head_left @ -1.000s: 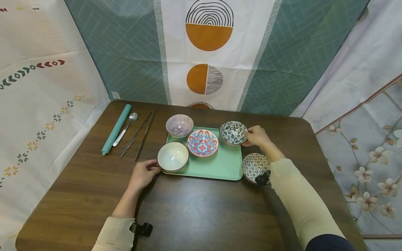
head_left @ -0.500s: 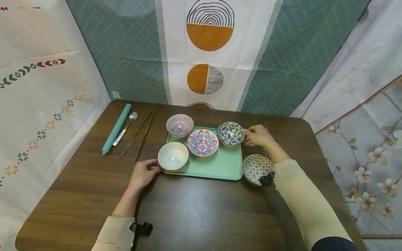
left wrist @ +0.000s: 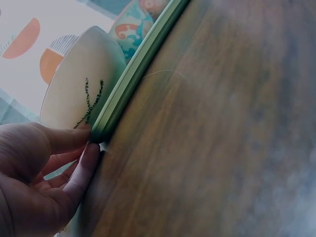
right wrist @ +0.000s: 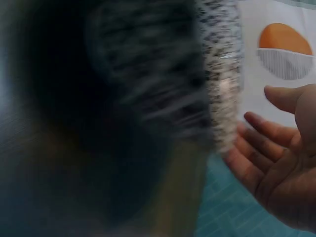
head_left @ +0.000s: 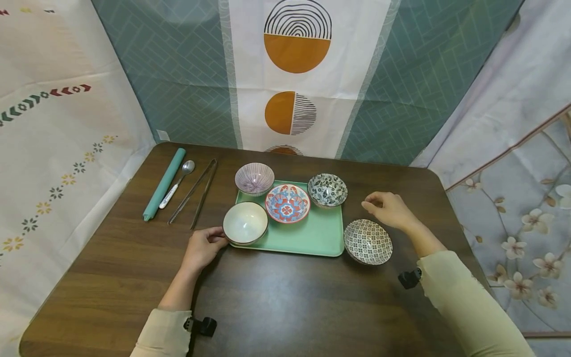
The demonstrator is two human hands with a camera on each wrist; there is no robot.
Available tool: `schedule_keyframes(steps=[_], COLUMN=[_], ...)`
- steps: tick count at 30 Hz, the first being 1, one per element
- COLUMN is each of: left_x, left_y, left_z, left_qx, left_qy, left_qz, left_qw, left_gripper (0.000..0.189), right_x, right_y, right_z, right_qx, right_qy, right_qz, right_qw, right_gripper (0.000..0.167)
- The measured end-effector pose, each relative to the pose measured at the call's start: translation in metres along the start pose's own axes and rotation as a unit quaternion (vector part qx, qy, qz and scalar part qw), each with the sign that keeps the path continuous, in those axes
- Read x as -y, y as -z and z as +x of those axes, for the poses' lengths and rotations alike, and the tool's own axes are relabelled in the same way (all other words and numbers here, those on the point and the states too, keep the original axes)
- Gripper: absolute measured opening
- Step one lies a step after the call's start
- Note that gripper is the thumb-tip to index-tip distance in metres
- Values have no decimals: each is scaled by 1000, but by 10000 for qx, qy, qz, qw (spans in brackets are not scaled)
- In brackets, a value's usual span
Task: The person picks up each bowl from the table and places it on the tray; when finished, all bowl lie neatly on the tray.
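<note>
My left hand (head_left: 202, 249) pinches the front left corner of a green tray (head_left: 312, 238) between thumb and fingers, as the left wrist view shows. A cream bowl (head_left: 246, 223) stands on that corner, close to the thumb. Mid-tray sits a red-and-blue patterned bowl (head_left: 287, 204), and a black-and-white floral bowl (head_left: 327, 190) is at the back right corner. A purple-striped bowl (head_left: 255, 178) is by the back left corner. My right hand (head_left: 389, 208) hovers right of the tray holding nothing, fingers relaxed, near a brown-patterned bowl (head_left: 368, 242) beside the tray's right edge.
On the table's left lie a rolled teal cloth or mat (head_left: 165, 184), a spoon (head_left: 177, 184) with a white patterned handle, and metal tongs (head_left: 196, 193). Hanging fabric (head_left: 187, 74) encloses the back and sides of the wooden table (head_left: 285, 302).
The floral bowl has shifted slightly left. My right hand has let go of it and drawn back to the right and nearer. My left hand stays at the tray corner.
</note>
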State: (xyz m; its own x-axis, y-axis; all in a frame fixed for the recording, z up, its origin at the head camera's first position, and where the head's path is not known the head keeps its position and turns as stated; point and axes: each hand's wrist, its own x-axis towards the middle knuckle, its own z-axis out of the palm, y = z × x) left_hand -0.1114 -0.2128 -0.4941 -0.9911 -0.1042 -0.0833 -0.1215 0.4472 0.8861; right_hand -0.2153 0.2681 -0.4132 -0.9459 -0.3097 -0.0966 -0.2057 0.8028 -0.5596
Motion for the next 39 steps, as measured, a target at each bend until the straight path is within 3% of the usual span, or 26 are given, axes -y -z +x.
schedule_keyframes(steps=[8,15,22,30,39], left_x=[1,2,2,3,3], left_y=[0,-1,-1,0,-1], left_z=[-1,0,-1,0,0], left_qx=[-76,-86,-69,-117,-293], left_qy=[-55,-138,-106,-118,-301], left_qz=[38,21,-27,-2,167], left_qw=[9999,9999,9999,9999,9990], left_gripper=[29,28,28,27,25], right_x=[-27,-39,-42,-48,-47], right_y=[-27,-48,-48,-44,-43], right_z=[-26,-45,-59,-72,-71], right_qx=[-480,-904,-1193,-1430,-1512], right_qy=[178,-44,-177,358,822], right_qz=[155,663,683,126,227], right_qw=[9986,9937,9903,9890,9848], right_gripper=[39,45,42,27,19])
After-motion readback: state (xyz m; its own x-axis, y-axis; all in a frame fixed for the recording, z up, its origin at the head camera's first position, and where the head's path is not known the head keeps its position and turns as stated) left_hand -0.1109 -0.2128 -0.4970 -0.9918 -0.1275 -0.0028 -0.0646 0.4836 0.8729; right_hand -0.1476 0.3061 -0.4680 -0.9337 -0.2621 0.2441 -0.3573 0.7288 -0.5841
